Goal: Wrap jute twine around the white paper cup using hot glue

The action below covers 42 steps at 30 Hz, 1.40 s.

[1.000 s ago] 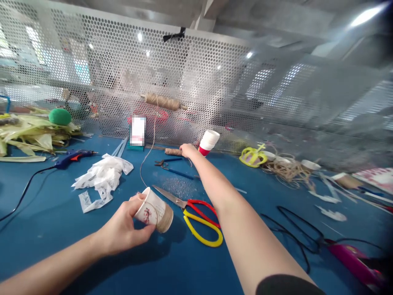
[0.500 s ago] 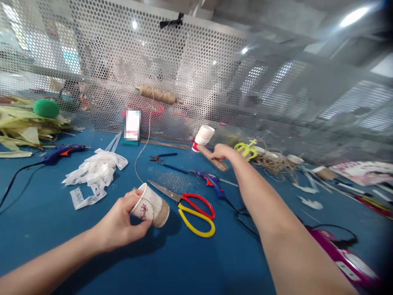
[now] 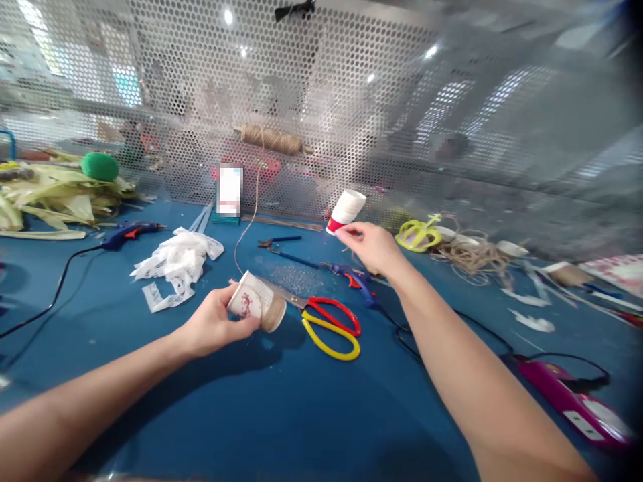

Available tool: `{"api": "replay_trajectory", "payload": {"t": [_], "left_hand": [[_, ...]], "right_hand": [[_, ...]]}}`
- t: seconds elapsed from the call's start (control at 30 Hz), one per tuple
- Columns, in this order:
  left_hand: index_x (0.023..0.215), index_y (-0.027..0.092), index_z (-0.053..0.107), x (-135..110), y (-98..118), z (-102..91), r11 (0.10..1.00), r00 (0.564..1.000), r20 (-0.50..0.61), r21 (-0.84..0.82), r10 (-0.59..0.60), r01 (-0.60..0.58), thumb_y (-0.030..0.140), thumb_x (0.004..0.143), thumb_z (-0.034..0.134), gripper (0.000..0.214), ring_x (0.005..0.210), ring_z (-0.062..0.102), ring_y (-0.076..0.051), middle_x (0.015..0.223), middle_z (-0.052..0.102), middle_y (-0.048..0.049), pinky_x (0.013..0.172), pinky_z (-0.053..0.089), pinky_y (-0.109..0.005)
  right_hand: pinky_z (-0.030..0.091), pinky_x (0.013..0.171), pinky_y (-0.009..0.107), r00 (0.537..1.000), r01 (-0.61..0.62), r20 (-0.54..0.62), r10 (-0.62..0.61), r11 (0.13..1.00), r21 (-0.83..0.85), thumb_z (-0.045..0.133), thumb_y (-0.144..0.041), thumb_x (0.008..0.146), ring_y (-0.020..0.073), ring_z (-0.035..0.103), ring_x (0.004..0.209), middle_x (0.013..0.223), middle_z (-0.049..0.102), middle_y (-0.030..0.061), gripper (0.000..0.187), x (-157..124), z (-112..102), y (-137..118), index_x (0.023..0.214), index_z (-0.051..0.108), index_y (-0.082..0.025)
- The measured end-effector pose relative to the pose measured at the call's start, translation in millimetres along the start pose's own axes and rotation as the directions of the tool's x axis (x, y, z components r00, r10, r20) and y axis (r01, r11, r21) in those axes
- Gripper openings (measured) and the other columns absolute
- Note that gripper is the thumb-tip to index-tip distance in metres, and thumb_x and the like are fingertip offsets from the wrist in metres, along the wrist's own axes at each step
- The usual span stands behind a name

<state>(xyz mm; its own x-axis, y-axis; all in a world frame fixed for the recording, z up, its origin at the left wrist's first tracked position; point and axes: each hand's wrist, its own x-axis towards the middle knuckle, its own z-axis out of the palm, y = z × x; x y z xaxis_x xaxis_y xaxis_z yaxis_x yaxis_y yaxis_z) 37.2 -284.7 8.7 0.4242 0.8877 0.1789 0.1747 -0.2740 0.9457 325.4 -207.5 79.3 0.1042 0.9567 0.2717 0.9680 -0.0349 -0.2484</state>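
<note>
My left hand (image 3: 213,321) is closed around a paper cup (image 3: 251,298) printed with small red flowers. The cup lies tipped on its side, its rim toward the hand, with brown twine (image 3: 274,313) wound around its base end. My right hand (image 3: 374,248) reaches forward, thumb and fingers drawn together at the lower front of a tilted stack of white paper cups (image 3: 350,203) with a red band; whatever is between the fingertips is too small to make out. Scissors (image 3: 331,331) with red and yellow handles lie beside the held cup, their blades partly behind it.
A twine spool (image 3: 271,139) hangs at the perforated metal screen (image 3: 321,80). Glue guns (image 3: 130,233) (image 3: 356,281), pliers (image 3: 286,251), crumpled white plastic (image 3: 181,258), a yellow-green crown-shaped piece (image 3: 418,234), loose twine (image 3: 469,258) and a purple power strip (image 3: 573,402) lie around the blue table.
The view has shifted slightly, moving the scene rightward and up. My right hand's fingers, stretched toward the cup stack before, are now drawn together there. My left hand still holds the twine-wound cup.
</note>
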Motion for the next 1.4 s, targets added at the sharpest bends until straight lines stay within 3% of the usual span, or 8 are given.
{"api": "replay_trajectory", "payload": {"t": [0.1, 0.17, 0.27, 0.37, 0.53, 0.67, 0.83, 1.4], "left_hand": [[0.068, 0.013, 0.054, 0, 3, 2.9, 1.000, 1.000, -0.010, -0.013, 0.012, -0.012, 0.027, 0.066, 0.060, 0.016, 0.058, 0.045, -0.010, 0.062, 0.052, 0.0010, 0.055, 0.039, -0.021], [0.068, 0.013, 0.054, -2, 6, 6.9, 0.998, 0.999, -0.009, 0.047, 0.042, -0.041, 0.025, 0.067, 0.060, 0.013, 0.057, 0.045, -0.009, 0.062, 0.053, 0.0010, 0.055, 0.040, -0.021], [0.064, 0.015, 0.054, -6, 11, 13.2, 0.966, 0.988, 0.004, 0.208, 0.154, -0.152, 0.017, 0.066, 0.058, 0.004, 0.066, 0.051, -0.013, 0.066, 0.058, -0.0002, 0.068, 0.043, -0.026], [0.057, 0.016, 0.051, -10, 13, 15.6, 0.939, 0.982, -0.017, 0.295, 0.188, -0.175, 0.016, 0.064, 0.058, 0.010, 0.068, 0.051, -0.014, 0.064, 0.057, 0.0000, 0.072, 0.042, -0.028], [0.077, 0.013, 0.057, -15, 16, 11.0, 0.998, 0.998, 0.031, -0.034, -0.051, 0.052, 0.027, 0.063, 0.062, 0.021, 0.058, 0.047, -0.009, 0.066, 0.055, 0.0014, 0.056, 0.039, -0.022], [0.082, 0.011, 0.056, -16, 19, 11.1, 0.962, 0.983, 0.096, -0.211, -0.154, 0.172, 0.029, 0.060, 0.068, 0.031, 0.055, 0.045, -0.007, 0.066, 0.055, 0.0020, 0.054, 0.038, -0.020], [0.080, 0.012, 0.056, -19, 18, 13.6, 0.959, 0.980, 0.127, -0.224, -0.150, 0.176, 0.029, 0.059, 0.071, 0.031, 0.057, 0.046, -0.008, 0.066, 0.056, 0.0019, 0.055, 0.038, -0.020], [0.086, 0.011, 0.059, -26, 16, 11.6, 0.965, 0.990, 0.129, -0.250, -0.052, 0.083, 0.027, 0.066, 0.071, 0.029, 0.059, 0.048, -0.008, 0.071, 0.058, 0.0000, 0.059, 0.041, -0.020]], "right_hand": [[0.045, 0.071, 0.028, 0.897, 0.419, -0.055, -0.439, 0.803, 0.424, 0.051, -0.042, 0.083, 0.0172, 0.058, 0.079, 0.086, 0.062, 0.0057, 0.025, -59, -5, -57, 0.077, 0.062, -0.020], [0.045, 0.069, 0.029, 0.858, 0.469, -0.063, -0.510, 0.725, 0.505, 0.060, -0.041, 0.077, 0.0159, 0.055, 0.075, 0.083, 0.058, 0.0044, 0.020, -91, -4, -87, 0.075, 0.060, -0.020], [0.043, 0.066, 0.030, 0.895, 0.374, 0.042, -0.444, 0.799, 0.471, 0.071, -0.030, 0.066, 0.0149, 0.052, 0.071, 0.079, 0.055, 0.0024, 0.019, -114, 3, -112, 0.070, 0.056, -0.019], [0.042, 0.062, 0.026, 0.893, 0.279, 0.152, -0.424, 0.785, 0.554, 0.064, -0.019, 0.070, 0.0111, 0.050, 0.064, 0.073, 0.054, -0.0001, 0.012, -116, 7, -111, 0.063, 0.055, -0.018], [0.041, 0.056, 0.024, 0.925, 0.119, 0.140, -0.353, 0.620, 0.776, 0.062, -0.033, 0.073, 0.0107, 0.050, 0.058, 0.063, 0.056, -0.0019, 0.016, -116, 11, -92, 0.069, 0.058, -0.018], [0.040, 0.055, 0.024, 0.955, 0.130, 0.060, -0.291, 0.590, 0.797, 0.062, -0.038, 0.074, 0.0103, 0.048, 0.057, 0.062, 0.057, -0.0017, 0.022, -123, 16, -85, 0.068, 0.058, -0.018], [0.037, 0.051, 0.023, 0.965, 0.141, 0.029, -0.261, 0.606, 0.783, 0.060, -0.041, 0.076, 0.0091, 0.043, 0.053, 0.059, 0.052, -0.0024, 0.026, -126, 23, -85, 0.065, 0.055, -0.018], [0.035, 0.052, 0.023, 0.964, -0.021, 0.157, -0.215, 0.528, 0.849, 0.061, -0.041, 0.075, 0.0080, 0.041, 0.053, 0.059, 0.048, -0.0043, 0.027, -126, 32, -84, 0.064, 0.052, -0.018]]}}
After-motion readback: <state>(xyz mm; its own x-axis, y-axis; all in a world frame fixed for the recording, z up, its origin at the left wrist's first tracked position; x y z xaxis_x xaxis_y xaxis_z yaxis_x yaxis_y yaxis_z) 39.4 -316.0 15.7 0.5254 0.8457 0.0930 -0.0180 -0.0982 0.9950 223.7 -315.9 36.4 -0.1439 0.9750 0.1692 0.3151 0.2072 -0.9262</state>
